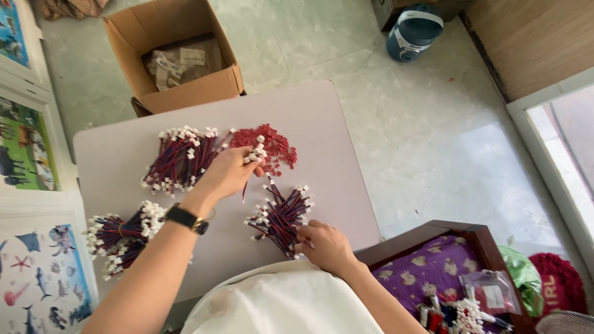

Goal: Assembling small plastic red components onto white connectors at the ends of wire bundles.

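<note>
Seen from above: small pale table [322, 117] carrying sorted heaps of short red-and-dark wire leads with white plug ends. Left hand [230, 172] raised over the table's middle, fingers closed on a few white-tipped leads [255, 154], held just beside the pile of small red connector housings [272, 145] near the far edge; presumably kept close so that plug and housing meet with little travel. Forearm stretched diagonally from the near left corner, wrist bearing a dark watch [185, 218], palm turned down and inward. Right hand [325, 244] resting at the near edge, fingers curled and pinching the end of a fanned bundle of leads [279, 216], seemingly steadying it so single leads can be drawn off; wrist bent, arm tucked near the body. Larger bundle [182, 158] lying left of the red housings; two more bundles [120, 235] near the left edge. Open cardboard box [179, 55] on the floor beyond the far edge. Dark wooden tray with purple lining [433, 266] to the right of the near corner.
</note>
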